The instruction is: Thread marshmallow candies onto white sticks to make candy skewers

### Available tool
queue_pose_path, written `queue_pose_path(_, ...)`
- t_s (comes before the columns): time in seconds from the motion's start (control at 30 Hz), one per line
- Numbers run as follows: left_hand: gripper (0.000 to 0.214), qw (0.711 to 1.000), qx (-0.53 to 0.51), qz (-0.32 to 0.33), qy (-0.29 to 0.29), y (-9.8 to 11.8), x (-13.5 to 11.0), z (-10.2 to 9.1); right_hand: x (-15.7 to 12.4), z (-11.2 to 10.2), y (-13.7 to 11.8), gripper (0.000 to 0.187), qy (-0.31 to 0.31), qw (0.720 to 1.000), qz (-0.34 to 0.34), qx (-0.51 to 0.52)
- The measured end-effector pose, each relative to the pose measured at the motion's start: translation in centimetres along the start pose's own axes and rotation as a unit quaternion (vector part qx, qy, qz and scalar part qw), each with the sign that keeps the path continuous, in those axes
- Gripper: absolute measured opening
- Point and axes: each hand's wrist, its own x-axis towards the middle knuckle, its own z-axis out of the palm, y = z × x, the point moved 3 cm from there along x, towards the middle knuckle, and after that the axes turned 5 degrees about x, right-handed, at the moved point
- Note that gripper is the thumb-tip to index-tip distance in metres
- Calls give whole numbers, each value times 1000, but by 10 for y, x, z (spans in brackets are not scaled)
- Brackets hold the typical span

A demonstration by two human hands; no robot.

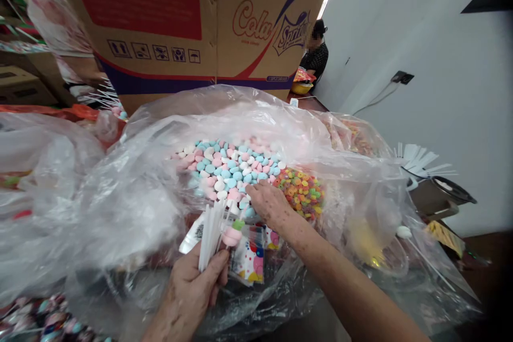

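**Hands at the sweet bag**

From my remote seat the biggest thing is the cardboard box (192,26) standing upright behind everything, printed "Cola" in red. In front of it, clear plastic bags (132,187) billow across most of the view, and their folds blur whatever lies under them.

In the open middle bag lies a heap of pastel sweets (228,165) in pink, blue and white. Just beside it on the right is a smaller pile of coloured ring sweets (302,189).

My right hand (268,203) rests palm down at the near edge of the pastel heap, its fingertips buried among the sweets. I cannot tell whether it is pinching one.

My left hand (192,291), nearer to me and lower, is clenched round a bundle of white sticks (210,232) that points up towards the heap. A pink sweet (232,235) sits beside the bundle, touching a printed packet (248,262).

A person (316,53) sits far back by the wall, and more sticks (417,157) fan out at the right.
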Motion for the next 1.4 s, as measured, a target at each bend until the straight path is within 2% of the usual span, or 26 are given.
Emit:
queue_pose_path(0.1,39,1000,-11,11,20,2,-2,3,4,-1,-3,36,-27,999,24,17)
queue_pose_path(0.33,38,999,4,43,24,6,-7,3,6,0,11,23,40,986,117,112)
queue_pose_path(0.4,38,999,8,42,17,3,-5,1,-4,-1,19,21,67,968,135,199)
queue_pose_path(0.43,37,999,9,40,9,0,-3,1,-10,-2,22,21,82,941,145,293)
queue_pose_path(0.47,37,999,13,39,-4,-2,-2,1,-17,-1,24,23,94,892,154,414)
queue_pose_path(0.5,36,999,19,42,-15,-4,0,1,-23,-1,24,25,99,820,161,540)
queue_pose_path(0.53,35,998,28,50,-24,-6,1,2,-30,-1,23,27,97,736,165,649)
queue_pose_path(0.57,33,997,39,62,-29,-6,3,3,-36,-1,21,29,91,660,165,727)
queue_pose_path(0.6,31,995,52,76,-32,-6,4,5,-40,-1,17,29,81,611,163,771)
queue_pose_path(0.63,30,993,63,89,-35,-5,5,6,-44,-3,14,28,76,580,159,795)
queue_pose_path(0.67,29,992,71,99,-37,-4,5,8,-47,-4,12,27,74,561,157,809)
queue_pose_path(0.73,28,989,82,109,-48,0,5,11,-51,-6,10,27,85,539,162,822)
queue_pose_path(0.87,26,987,100,112,-49,5,3,13,-54,-6,10,27,100,524,168,829)
queue_pose_path(1.07,25,983,133,115,-50,7,-3,12,-57,-3,9,24,101,540,137,824)
queue_pose_path(1.17,26,978,146,141,-54,7,-3,12,-59,0,11,26,104,547,137,819)
queue_pose_path(1.27,27,973,154,161,-63,5,-2,12,-61,0,12,27,113,574,139,799)
queue_pose_path(1.4,27,974,149,164,-52,6,-4,13,-65,-2,9,28,120,642,137,744)
